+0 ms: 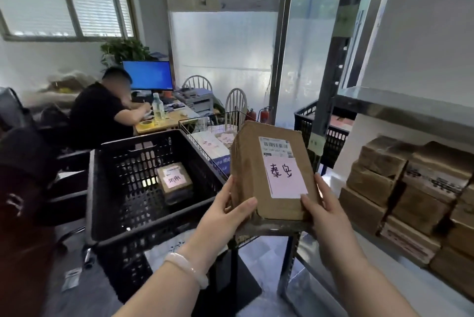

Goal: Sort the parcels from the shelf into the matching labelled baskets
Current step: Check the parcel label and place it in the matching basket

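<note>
One held: left hand [225,214], right hand [325,211] gripped parcel [247,163].
Sorted: one lay in black basket [102,188].
Left: stack [410,188] on right shelf [400,104].

A person in black [97,114] sits at a wooden desk [177,120] with a blue-lit monitor [148,75], a clear bottle [158,107] and a tape roll [147,124]. A leafy plant [123,50] stands behind the monitor.

To the left of the parcel [272,170] that I hold, the black basket [154,227] is open on top, and only one small parcel [174,180] lies on its floor. The wire basket [187,128] behind is open also. On the right, the shelf post [331,91] and stacked boxes [410,188] close the way.
</note>
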The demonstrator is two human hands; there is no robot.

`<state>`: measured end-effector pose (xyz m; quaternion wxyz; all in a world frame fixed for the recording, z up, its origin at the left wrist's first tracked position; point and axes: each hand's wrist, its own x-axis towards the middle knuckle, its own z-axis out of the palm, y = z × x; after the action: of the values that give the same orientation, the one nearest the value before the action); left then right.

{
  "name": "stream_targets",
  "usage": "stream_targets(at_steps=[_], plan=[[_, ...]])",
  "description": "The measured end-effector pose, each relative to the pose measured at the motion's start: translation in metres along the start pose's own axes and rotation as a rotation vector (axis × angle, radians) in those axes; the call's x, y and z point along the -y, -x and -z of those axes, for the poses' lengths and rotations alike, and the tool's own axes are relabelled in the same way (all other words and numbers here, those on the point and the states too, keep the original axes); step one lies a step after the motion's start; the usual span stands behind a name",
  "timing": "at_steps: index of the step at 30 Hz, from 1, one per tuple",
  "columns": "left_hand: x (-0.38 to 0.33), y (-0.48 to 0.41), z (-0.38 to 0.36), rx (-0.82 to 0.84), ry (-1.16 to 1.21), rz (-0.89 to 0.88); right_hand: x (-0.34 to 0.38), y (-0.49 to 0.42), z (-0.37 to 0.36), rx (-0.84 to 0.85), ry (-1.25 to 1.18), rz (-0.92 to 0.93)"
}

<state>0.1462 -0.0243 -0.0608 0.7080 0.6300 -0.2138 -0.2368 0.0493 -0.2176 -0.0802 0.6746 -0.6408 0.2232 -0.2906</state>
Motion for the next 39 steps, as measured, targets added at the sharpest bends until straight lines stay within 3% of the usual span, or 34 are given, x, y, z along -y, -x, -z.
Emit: stream_targets(at_steps=[6,10,20,30,35,39], plan=[[-0.01,-0.068,0.021,-0.139,-0.195,-0.057,0.019,-0.118,-0.013,-0.02,-0.016,0.048],[-0.013,-0.128,0.024,-0.22,-0.311,-0.065,0.021,-0.202,-0.019,-0.035,0.119,0.063],[0.004,-0.235,0.032,-0.382,-0.571,-0.05,-0.033,-0.384,-0.06,0.211,0.539,-0.037],[0.028,-0.283,0.059,-0.418,-0.68,0.011,-0.102,-0.455,-0.096,0.417,0.728,-0.216],[0.031,-0.3,0.058,-0.391,-0.733,0.008,-0.119,-0.465,-0.094,0.4,0.897,-0.16],[0.027,-0.312,0.056,-0.296,-0.875,-0.035,-0.111,-0.461,-0.096,0.489,1.036,-0.073]])
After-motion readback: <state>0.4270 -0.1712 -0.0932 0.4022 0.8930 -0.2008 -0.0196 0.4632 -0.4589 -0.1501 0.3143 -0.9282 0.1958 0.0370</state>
